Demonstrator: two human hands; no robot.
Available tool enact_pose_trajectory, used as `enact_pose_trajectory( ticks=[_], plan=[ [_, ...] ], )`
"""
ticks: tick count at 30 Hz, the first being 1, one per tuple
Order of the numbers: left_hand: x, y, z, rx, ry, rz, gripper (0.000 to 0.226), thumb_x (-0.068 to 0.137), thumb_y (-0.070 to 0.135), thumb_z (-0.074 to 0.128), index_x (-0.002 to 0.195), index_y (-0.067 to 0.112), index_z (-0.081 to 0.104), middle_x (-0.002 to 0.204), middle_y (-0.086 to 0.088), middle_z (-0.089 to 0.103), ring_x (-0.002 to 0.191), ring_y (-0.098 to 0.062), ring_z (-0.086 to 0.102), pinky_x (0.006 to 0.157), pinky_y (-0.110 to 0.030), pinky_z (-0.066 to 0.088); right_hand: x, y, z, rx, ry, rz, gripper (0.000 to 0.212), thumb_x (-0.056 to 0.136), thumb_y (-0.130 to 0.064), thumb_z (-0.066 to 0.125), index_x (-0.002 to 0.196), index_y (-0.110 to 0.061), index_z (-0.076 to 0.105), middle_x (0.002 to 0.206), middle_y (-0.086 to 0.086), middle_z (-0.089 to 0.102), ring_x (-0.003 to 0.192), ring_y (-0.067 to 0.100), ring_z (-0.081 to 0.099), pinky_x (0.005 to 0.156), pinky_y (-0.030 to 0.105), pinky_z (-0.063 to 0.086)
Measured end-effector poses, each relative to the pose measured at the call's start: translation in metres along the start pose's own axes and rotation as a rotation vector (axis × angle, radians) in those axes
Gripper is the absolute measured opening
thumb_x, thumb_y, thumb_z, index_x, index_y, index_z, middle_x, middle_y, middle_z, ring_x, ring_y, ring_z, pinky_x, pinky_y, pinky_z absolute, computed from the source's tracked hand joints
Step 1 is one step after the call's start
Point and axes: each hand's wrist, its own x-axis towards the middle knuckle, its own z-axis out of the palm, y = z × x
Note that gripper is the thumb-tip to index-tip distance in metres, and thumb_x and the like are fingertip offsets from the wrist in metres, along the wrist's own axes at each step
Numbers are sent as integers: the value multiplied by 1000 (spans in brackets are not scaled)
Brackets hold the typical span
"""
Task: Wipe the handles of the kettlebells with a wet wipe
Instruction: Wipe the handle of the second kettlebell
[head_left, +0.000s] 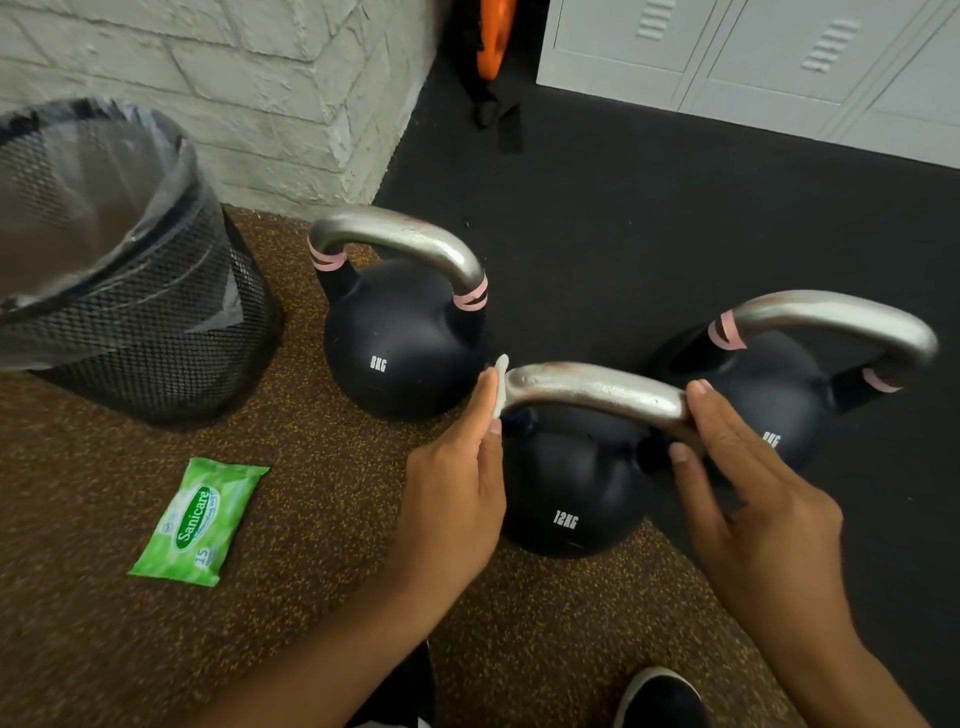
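A black mesh waste bin (130, 291) with a clear liner is standing on brown speckled flooring (311, 571) beside a white brick wall (260, 78); grey lockers (779, 57) are lining the far side.

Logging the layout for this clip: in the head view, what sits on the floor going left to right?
Mesh bin → green wipes pack → left 8 kg kettlebell → 12 kg kettlebell → right 8 kg kettlebell.
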Motion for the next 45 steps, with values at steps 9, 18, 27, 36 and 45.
enact_pose_trajectory(
  ticks=[9, 18, 27, 36, 45],
  plan=[
    [9, 13, -1, 1, 9, 170, 52, 104, 26, 40, 153, 31, 24, 149, -6, 54, 135, -15, 54, 110, -21, 40, -1, 2, 3, 21, 13, 0, 47, 98, -21, 62, 144, -14, 55, 144, 2, 58, 132, 14, 57, 114, 8, 32],
    [2, -4, 0, 51, -1, 74, 52, 103, 29, 41, 154, 23, 33, 115, -11, 74, 108, -10, 61, 79, 8, 35, -3, 2, 6, 55, 37, 3, 49, 94, -17, 62, 142, -13, 56, 144, 2, 58, 134, 6, 52, 114, 9, 31],
    [5, 6, -2, 73, -12, 177, 57, 103, 20, 44, 157, 25, 24, 149, -8, 54, 131, -17, 57, 111, -19, 39, -4, 2, 5, 61, 18, 2, 49, 95, -18, 61, 143, -12, 55, 145, 2, 57, 134, 13, 55, 115, 12, 33],
    [5, -1, -7, 99, -55, 105, 54, 102, 30, 39, 155, 18, 36, 115, -14, 73, 99, -20, 68, 84, 3, 40, -4, 2, 4, 77, 3, 18, 50, 94, -15, 64, 143, -12, 55, 146, 2, 56, 135, 15, 55, 116, 11, 31],
    [13, 11, -8, 152, -68, 277, 57, 102, 14, 47, 156, 16, 31, 156, -2, 44, 143, -16, 44, 111, -33, 46, -3, 1, 4, 83, -1, 26, 49, 94, -16, 61, 143, -12, 57, 146, 1, 57, 136, 13, 54, 117, 15, 33]
  ],
)
